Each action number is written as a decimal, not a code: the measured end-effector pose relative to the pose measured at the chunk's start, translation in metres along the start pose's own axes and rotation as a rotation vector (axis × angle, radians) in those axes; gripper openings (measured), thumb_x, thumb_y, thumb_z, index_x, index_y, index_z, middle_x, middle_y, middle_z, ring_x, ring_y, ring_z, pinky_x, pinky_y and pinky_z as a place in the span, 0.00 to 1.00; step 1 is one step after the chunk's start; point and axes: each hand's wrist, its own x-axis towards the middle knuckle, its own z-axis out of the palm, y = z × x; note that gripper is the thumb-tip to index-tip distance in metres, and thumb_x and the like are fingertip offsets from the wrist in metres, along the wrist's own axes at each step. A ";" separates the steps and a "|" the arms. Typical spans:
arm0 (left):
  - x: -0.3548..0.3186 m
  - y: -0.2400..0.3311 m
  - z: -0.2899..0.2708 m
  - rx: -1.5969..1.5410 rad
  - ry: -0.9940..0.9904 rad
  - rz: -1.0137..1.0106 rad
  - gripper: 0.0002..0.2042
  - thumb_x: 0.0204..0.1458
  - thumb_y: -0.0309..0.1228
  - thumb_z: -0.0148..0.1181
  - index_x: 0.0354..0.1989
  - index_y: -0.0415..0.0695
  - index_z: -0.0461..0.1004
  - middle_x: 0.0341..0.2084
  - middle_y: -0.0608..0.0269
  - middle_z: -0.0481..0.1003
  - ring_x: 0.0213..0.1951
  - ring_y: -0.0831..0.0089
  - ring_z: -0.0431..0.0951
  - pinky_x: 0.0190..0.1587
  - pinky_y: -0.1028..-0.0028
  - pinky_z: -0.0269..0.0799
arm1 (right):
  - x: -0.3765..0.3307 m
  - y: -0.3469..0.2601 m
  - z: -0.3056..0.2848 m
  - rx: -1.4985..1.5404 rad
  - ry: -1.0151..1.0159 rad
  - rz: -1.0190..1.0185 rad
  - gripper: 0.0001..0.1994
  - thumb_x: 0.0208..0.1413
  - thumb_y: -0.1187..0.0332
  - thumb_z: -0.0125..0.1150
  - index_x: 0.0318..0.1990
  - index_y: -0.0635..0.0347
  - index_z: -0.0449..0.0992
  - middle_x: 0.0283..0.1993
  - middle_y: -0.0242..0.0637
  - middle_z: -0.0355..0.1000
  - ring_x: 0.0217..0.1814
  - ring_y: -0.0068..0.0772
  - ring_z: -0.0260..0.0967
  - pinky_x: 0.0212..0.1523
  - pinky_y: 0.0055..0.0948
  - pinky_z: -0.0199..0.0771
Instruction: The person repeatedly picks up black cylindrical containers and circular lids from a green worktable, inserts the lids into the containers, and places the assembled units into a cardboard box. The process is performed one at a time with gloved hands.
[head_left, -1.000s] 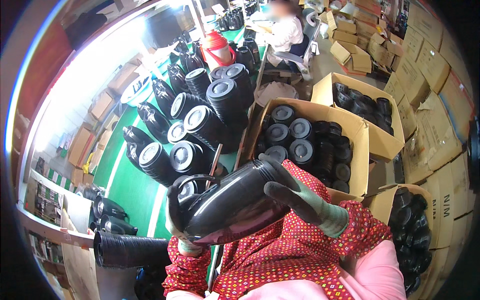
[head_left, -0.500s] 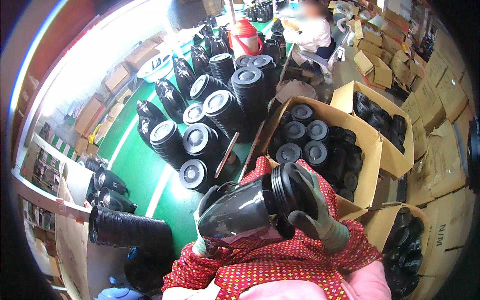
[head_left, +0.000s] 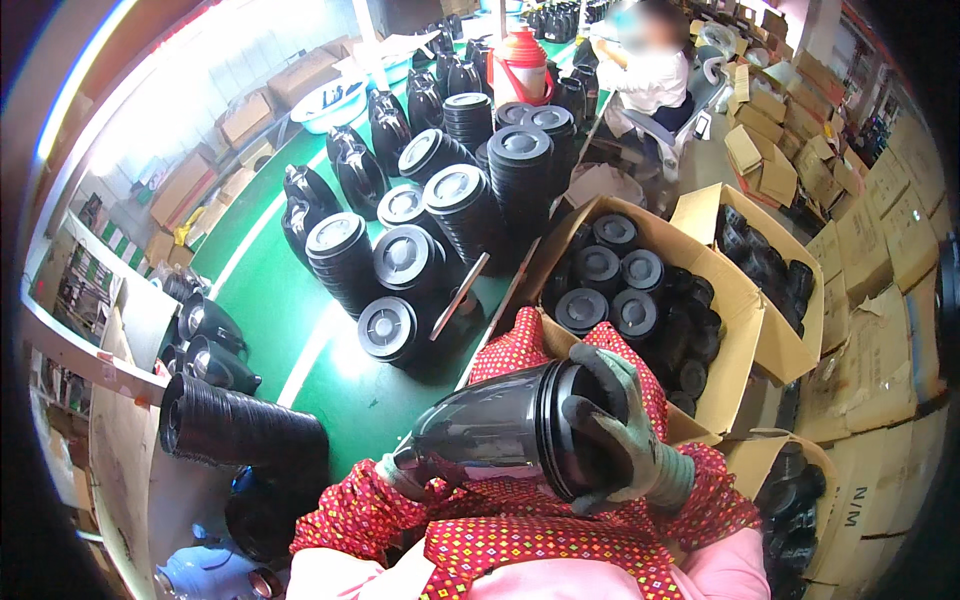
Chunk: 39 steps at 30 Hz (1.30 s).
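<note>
Close against your red patterned garment (head_left: 545, 550), you are holding a glossy black flask shell (head_left: 475, 430) nearly on its side, its narrower end pointing left and its wide end meeting a ribbed black cap (head_left: 553, 430). Your gloved right hand (head_left: 628, 440) is curving around that cap, its fingers (head_left: 610, 375) spreading wide and gripping the rim. Your left hand (head_left: 402, 475) is touching the shell's narrower end; the shell is hiding most of its fingers, so how far they are closing cannot be told. Ahead of you, stacked black lids (head_left: 520, 175) are standing on the green counter (head_left: 262, 305), a red-and-white jug (head_left: 522, 75) behind them. Rightward, an open cardboard box (head_left: 738, 380) is holding similar lids.
</note>
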 end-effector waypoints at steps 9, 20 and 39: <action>0.026 0.103 -0.017 0.832 0.102 0.594 0.32 0.59 0.27 0.70 0.71 0.33 0.66 0.49 0.41 0.83 0.47 0.56 0.87 0.50 0.59 0.84 | -0.010 0.004 0.017 1.042 0.405 0.870 0.43 0.71 0.48 0.57 0.81 0.68 0.47 0.86 0.59 0.39 0.88 0.59 0.38 0.83 0.50 0.41; 0.019 0.047 -0.026 -0.109 0.136 0.175 0.31 0.67 0.40 0.62 0.74 0.37 0.63 0.64 0.42 0.74 0.62 0.52 0.79 0.65 0.54 0.78 | -0.010 0.017 0.025 0.297 0.275 -0.007 0.57 0.59 0.24 0.54 0.80 0.65 0.54 0.84 0.61 0.46 0.87 0.63 0.40 0.83 0.52 0.38; 0.036 0.157 0.011 1.191 -0.239 0.578 0.34 0.51 0.35 0.77 0.64 0.29 0.72 0.48 0.38 0.83 0.45 0.44 0.87 0.51 0.57 0.83 | -0.037 0.025 0.039 1.190 0.293 1.013 0.42 0.70 0.33 0.47 0.75 0.62 0.66 0.75 0.46 0.67 0.75 0.41 0.66 0.77 0.41 0.62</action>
